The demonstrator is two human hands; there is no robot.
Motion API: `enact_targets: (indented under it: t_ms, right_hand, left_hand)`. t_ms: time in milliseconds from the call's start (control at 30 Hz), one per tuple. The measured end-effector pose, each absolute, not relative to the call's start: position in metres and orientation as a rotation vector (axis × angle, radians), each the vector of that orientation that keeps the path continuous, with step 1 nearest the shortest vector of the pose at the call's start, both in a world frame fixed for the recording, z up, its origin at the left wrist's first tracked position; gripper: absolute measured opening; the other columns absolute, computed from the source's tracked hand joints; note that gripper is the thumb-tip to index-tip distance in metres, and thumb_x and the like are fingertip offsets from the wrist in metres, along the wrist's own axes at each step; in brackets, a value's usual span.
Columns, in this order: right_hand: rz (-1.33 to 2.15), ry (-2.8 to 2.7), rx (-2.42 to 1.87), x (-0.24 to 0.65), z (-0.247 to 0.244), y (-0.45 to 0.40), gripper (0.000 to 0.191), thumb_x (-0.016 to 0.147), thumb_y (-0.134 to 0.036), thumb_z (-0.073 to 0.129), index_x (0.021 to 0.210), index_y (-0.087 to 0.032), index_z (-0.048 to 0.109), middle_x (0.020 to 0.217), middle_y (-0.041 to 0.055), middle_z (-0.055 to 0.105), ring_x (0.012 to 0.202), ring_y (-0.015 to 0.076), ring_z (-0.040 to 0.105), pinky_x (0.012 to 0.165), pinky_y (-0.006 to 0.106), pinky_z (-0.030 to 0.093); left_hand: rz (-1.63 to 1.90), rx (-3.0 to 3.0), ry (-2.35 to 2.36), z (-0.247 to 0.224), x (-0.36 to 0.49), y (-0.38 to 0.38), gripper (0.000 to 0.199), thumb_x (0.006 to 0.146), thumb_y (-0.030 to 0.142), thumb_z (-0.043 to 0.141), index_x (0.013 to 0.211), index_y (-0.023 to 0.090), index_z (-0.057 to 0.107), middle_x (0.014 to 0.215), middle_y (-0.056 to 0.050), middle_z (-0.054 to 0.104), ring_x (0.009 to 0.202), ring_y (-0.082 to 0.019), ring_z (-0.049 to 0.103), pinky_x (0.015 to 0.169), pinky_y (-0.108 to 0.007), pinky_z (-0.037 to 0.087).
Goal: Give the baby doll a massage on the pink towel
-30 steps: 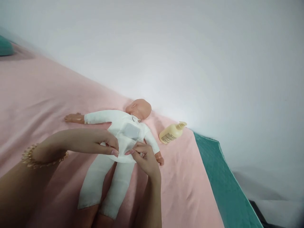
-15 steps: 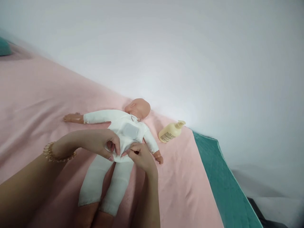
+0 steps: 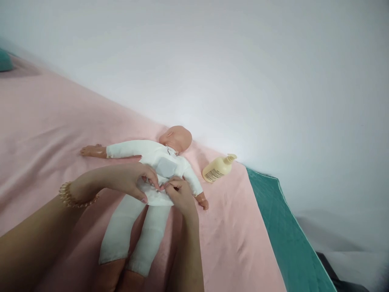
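Observation:
A doll point(image 3: 127, 149) with a white cloth body lies on the pink sheet, its bald head turned away toward the wall. On its torso is a grey patch point(image 3: 165, 166). My left hand point(image 3: 133, 180), with a beaded bracelet at the wrist, rests over the lower torso, thumb apart from the curled fingers, and its fingertips touch the white cloth. My right hand point(image 3: 179, 194) meets it there, its fingers pinched at the same cloth. The fingertips of both hands almost touch each other just below the patch.
A pale yellow pump bottle point(image 3: 218, 168) stands right of the doll, near the wall. The pink sheet point(image 3: 231, 227) covers the surface, with a green cover point(image 3: 288, 231) at its right. A green object point(image 3: 5, 61) sits at the far left edge.
Both hands have moved slightly up the torso toward the grey patch, and their fingertips have come closer together. The doll and the bottle stay in place.

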State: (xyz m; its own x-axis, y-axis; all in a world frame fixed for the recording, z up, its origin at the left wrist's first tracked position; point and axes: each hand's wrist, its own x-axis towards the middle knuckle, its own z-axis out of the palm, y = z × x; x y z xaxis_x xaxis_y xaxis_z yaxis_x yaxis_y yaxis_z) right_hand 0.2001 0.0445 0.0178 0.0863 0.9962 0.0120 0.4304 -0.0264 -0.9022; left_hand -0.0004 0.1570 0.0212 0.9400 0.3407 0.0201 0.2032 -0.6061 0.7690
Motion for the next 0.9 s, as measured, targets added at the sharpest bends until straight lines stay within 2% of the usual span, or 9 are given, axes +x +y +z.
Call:
enact_targets:
  t_ms: [167,367,533,700,900]
  right_hand:
    - [0.845,-1.450,-1.588,0.195,0.016,0.044,0.028,0.080,-0.015,0.053,0.056,-0.021,0.067,0.070,0.0019,0.063,0.070,0.0164,0.053,0.060,0.028,0.039]
    - [0.744,-1.256,-1.479,0.199,0.009,0.050,0.030,0.087,-0.024,0.053,0.066,-0.022,0.074,0.074,0.0010,0.064,0.080,0.0181,0.060,0.078,0.030,0.045]
    - [0.718,-1.245,-1.519,0.200,0.004,0.055,0.030,0.090,-0.027,0.053,0.074,-0.022,0.077,0.081,0.0019,0.066,0.085,0.0189,0.062,0.083,0.030,0.046]
    - [0.699,-1.327,-1.547,0.199,0.001,0.057,0.031,0.091,-0.024,0.052,0.074,-0.022,0.077,0.081,0.0021,0.066,0.086,0.0194,0.063,0.090,0.032,0.046]
    - [0.672,-1.249,-1.501,0.201,-0.001,0.056,0.030,0.093,-0.028,0.053,0.073,-0.022,0.075,0.083,0.0022,0.066,0.088,0.0196,0.063,0.089,0.031,0.047]
  left_hand:
    - [0.171,2.206,0.422,0.018,0.001,0.160,0.038,0.079,0.048,0.074,0.112,0.028,0.078,0.113,-0.002,0.072,0.102,-0.029,0.064,0.089,-0.033,0.053]
    - [0.241,2.235,0.504,0.022,0.001,0.161,0.039,0.091,0.053,0.062,0.116,0.026,0.075,0.118,-0.002,0.070,0.098,-0.024,0.064,0.084,-0.027,0.050]
    - [0.279,2.249,0.527,0.027,0.005,0.161,0.034,0.096,0.048,0.058,0.113,0.025,0.077,0.112,-0.003,0.071,0.101,-0.025,0.063,0.091,-0.032,0.046]
    - [0.267,2.212,0.526,0.019,0.009,0.164,0.036,0.094,0.051,0.059,0.110,0.025,0.078,0.111,-0.004,0.072,0.100,-0.026,0.063,0.086,-0.032,0.047]
    - [0.372,2.217,0.596,0.015,0.009,0.168,0.035,0.096,0.051,0.055,0.100,0.025,0.078,0.103,-0.001,0.074,0.094,-0.023,0.064,0.080,-0.030,0.047]
